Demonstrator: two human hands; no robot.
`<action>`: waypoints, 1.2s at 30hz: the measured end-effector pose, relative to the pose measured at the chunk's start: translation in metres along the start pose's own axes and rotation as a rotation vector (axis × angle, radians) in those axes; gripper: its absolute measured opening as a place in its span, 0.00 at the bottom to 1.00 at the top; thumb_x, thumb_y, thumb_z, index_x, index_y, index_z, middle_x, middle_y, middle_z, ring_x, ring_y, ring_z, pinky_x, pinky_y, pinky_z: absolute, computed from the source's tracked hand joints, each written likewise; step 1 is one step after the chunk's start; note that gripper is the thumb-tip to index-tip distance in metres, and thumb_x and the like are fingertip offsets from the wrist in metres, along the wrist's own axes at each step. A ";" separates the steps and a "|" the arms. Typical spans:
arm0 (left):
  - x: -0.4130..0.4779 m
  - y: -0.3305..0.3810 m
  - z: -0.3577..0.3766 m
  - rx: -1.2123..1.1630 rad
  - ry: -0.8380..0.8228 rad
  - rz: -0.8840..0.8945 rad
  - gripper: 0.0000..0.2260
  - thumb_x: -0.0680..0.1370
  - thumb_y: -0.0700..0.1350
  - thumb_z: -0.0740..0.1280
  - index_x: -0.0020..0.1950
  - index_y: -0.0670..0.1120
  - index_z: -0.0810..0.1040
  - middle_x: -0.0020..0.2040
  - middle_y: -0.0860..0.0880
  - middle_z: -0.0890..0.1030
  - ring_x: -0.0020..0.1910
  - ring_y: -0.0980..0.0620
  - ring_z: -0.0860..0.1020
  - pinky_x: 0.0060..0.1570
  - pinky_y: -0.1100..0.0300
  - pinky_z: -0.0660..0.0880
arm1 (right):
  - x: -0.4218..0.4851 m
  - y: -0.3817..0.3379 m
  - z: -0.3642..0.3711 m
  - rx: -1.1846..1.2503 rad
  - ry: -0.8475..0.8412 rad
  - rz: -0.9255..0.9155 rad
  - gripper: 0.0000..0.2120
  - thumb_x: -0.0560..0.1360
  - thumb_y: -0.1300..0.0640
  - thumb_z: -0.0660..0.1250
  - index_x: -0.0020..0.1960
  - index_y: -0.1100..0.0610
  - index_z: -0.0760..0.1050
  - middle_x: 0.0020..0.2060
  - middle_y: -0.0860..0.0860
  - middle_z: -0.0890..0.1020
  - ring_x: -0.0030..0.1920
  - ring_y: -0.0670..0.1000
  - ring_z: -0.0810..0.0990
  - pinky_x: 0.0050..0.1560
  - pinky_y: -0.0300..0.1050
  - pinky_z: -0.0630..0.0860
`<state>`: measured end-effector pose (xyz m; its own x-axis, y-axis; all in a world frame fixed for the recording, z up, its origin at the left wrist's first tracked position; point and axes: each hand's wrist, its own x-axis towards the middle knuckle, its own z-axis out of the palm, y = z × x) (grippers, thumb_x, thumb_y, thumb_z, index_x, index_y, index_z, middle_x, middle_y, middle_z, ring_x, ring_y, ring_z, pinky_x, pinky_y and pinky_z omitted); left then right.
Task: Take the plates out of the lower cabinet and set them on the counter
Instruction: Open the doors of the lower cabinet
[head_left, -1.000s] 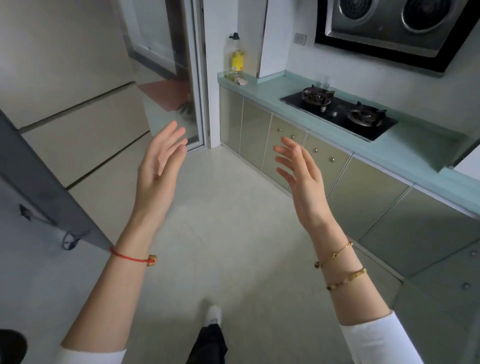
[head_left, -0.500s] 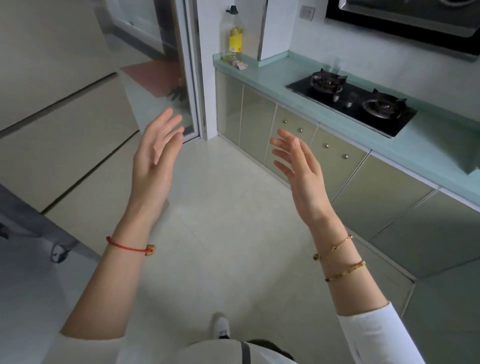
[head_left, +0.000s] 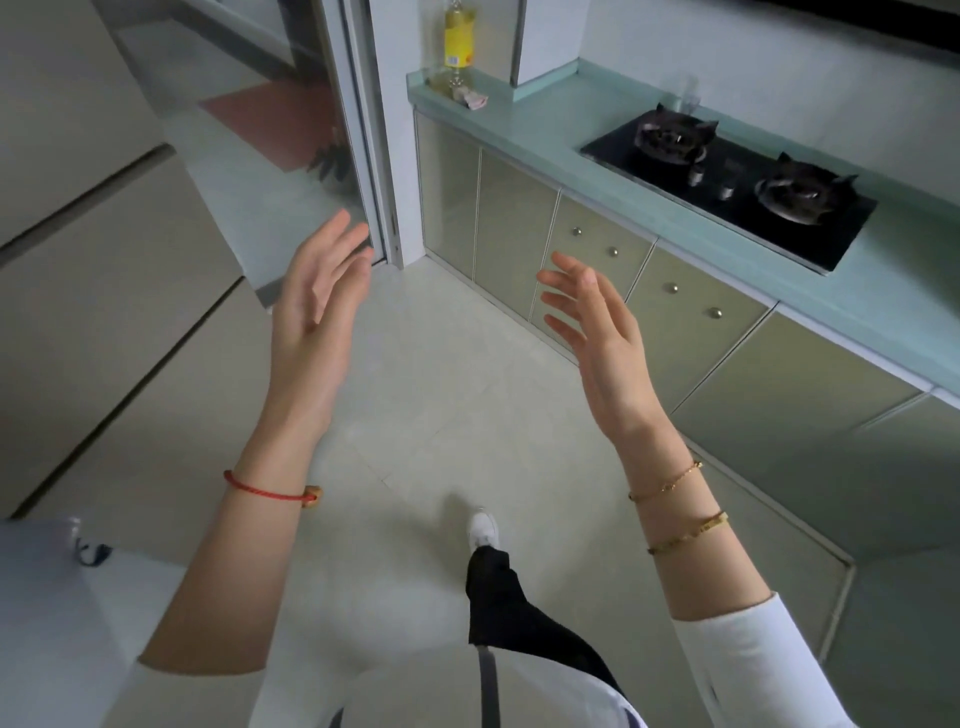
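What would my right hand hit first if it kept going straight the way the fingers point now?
Probably the closed lower cabinet doors under the counter. The open right hand holds nothing, and nothing lies between; depth is hard to judge from one view.

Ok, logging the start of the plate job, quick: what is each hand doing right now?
Left hand: open, holding nothing.
Right hand: open, holding nothing.

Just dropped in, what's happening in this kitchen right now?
A person stands on the pale tiled floor with both hands raised, open and empty: left hand, right hand. The beige lower cabinet doors under the pale green counter are all shut, and no plates are in sight. A black two-burner gas hob sits in the counter, with a yellow-labelled bottle at its far end.
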<state>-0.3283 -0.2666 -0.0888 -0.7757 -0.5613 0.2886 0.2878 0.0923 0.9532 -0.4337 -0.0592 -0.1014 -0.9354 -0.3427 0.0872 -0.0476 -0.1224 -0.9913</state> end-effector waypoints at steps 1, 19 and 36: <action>0.014 -0.006 0.003 0.001 -0.001 -0.003 0.24 0.79 0.51 0.66 0.74 0.47 0.70 0.70 0.51 0.77 0.70 0.54 0.75 0.74 0.47 0.67 | 0.016 0.002 0.002 0.000 0.003 0.003 0.18 0.83 0.48 0.54 0.67 0.53 0.74 0.61 0.52 0.81 0.62 0.52 0.78 0.68 0.51 0.74; 0.295 -0.092 0.045 0.068 0.039 -0.013 0.25 0.79 0.53 0.65 0.74 0.47 0.70 0.70 0.51 0.77 0.70 0.55 0.75 0.72 0.50 0.69 | 0.327 0.032 0.044 -0.006 -0.059 0.017 0.18 0.83 0.49 0.55 0.67 0.53 0.74 0.61 0.50 0.81 0.61 0.49 0.79 0.68 0.51 0.73; 0.593 -0.196 0.001 0.061 -0.123 -0.081 0.20 0.82 0.48 0.65 0.73 0.48 0.71 0.69 0.52 0.78 0.71 0.53 0.74 0.73 0.47 0.68 | 0.591 0.093 0.152 0.012 0.094 0.029 0.18 0.83 0.49 0.55 0.67 0.54 0.74 0.60 0.50 0.82 0.61 0.50 0.79 0.66 0.48 0.74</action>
<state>-0.8452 -0.6166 -0.1047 -0.8589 -0.4645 0.2157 0.1899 0.1024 0.9764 -0.9375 -0.4150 -0.1268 -0.9650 -0.2577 0.0484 -0.0163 -0.1254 -0.9920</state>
